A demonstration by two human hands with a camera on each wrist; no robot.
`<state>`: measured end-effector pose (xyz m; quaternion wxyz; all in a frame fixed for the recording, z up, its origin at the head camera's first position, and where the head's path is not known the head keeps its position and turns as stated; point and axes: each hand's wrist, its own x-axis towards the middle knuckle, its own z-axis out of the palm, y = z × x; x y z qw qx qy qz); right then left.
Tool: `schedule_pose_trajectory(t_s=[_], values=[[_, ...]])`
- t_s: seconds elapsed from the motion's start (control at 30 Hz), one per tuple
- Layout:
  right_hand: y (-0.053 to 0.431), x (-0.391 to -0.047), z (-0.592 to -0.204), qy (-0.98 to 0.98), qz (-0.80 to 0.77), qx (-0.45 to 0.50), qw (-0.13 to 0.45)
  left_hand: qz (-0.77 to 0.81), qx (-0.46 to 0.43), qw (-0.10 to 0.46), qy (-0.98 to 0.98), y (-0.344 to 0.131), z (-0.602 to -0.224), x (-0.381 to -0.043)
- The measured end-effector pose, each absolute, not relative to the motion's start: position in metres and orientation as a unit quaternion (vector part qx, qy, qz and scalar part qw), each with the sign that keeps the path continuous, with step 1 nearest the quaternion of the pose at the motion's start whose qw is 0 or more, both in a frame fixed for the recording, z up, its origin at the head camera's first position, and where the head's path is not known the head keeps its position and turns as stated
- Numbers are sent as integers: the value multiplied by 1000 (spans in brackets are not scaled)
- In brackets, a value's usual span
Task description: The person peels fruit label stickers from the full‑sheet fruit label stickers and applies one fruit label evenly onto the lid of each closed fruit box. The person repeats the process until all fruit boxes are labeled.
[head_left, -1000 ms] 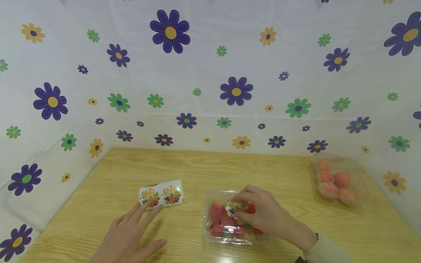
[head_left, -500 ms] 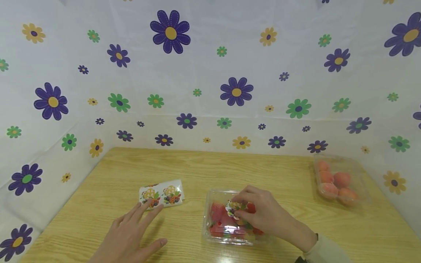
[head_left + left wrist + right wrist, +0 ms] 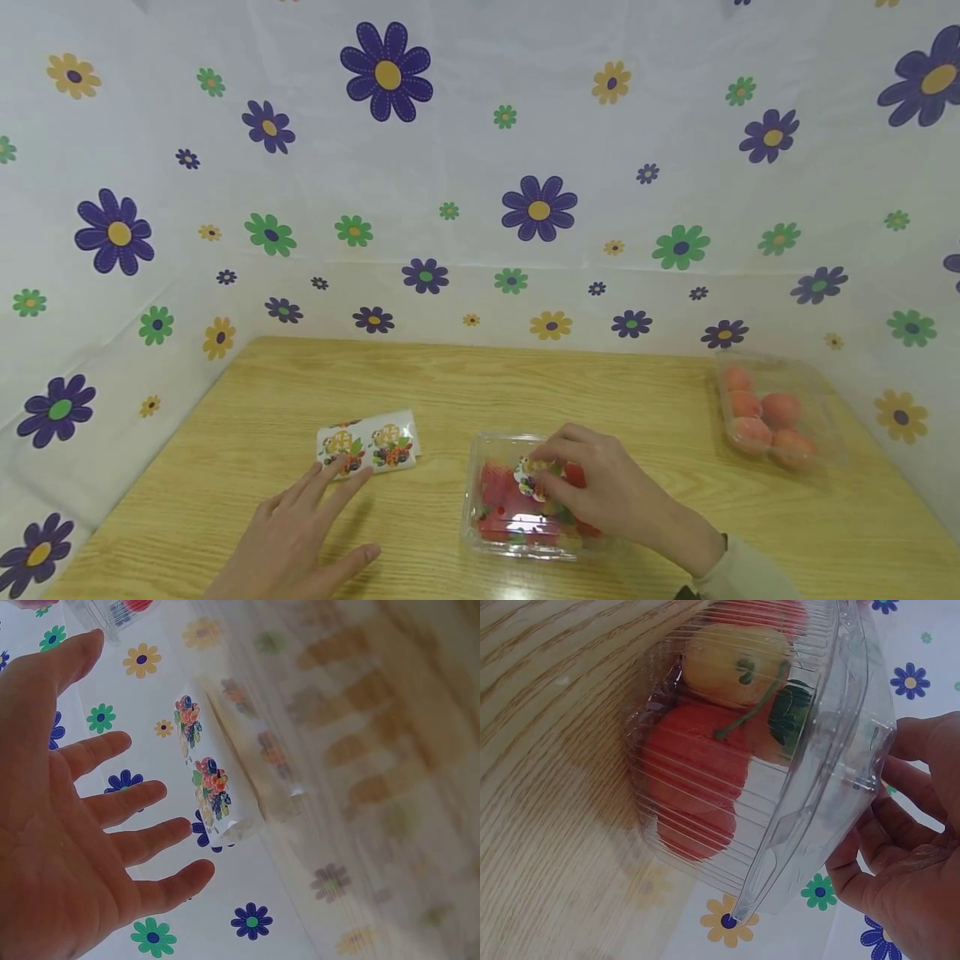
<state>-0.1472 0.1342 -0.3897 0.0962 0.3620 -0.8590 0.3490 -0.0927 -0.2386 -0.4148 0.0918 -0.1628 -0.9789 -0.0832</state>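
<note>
A clear plastic clamshell box (image 3: 472, 533) with red and yellow fruit inside stands on the table. On its lid is a round fruit-print sticker (image 3: 527, 479). My right hand (image 3: 603, 483) reaches over the lid from the right, with bent fingers and thumb at the sticker's edges. The right wrist view shows that hand (image 3: 911, 847) close against the top of the lid, the sticker hidden from there. To the left, a white sheet of fruit stickers (image 3: 390, 446) lies on the table. My left hand (image 3: 288, 525), fingers spread, overlaps its near edge; in the left wrist view the sheet (image 3: 210, 776) lies beyond the fingertips.
At the back right stands another clear plastic box (image 3: 821, 433), holding several orange peach-like fruits (image 3: 780, 410). A white flower-print sheet (image 3: 450, 150) surrounds the wooden table (image 3: 480, 383) at the back and both sides.
The right thumb has shifted slightly away from me over the sticker. The left hand, the sticker sheet and both boxes have stayed in place.
</note>
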Motion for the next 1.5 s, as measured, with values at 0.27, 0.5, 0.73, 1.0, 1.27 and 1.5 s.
schedule_pose_trajectory(t_s=[0.27, 0.5, 0.73, 1.0, 1.27, 1.5], values=[[134, -146, -389, -865, 340, 357, 95, -83, -160, 90, -979, -238, -415, -93], [134, -146, -389, -868, 329, 359, 98, -81, -165, 98, -978, -238, -416, -93], [134, -146, -390, -875, 313, 355, 103, -81, -168, 102, -977, -239, -417, -92], [133, -144, -389, -883, 286, 354, 118, -84, -163, 97, -978, -239, -416, -92], [134, -144, -389, -883, 276, 359, 124, -85, -163, 97, -978, -239, -418, -92], [134, -144, -388, -885, 266, 358, 131, -80, -168, 103, -977, -240, -419, -92]])
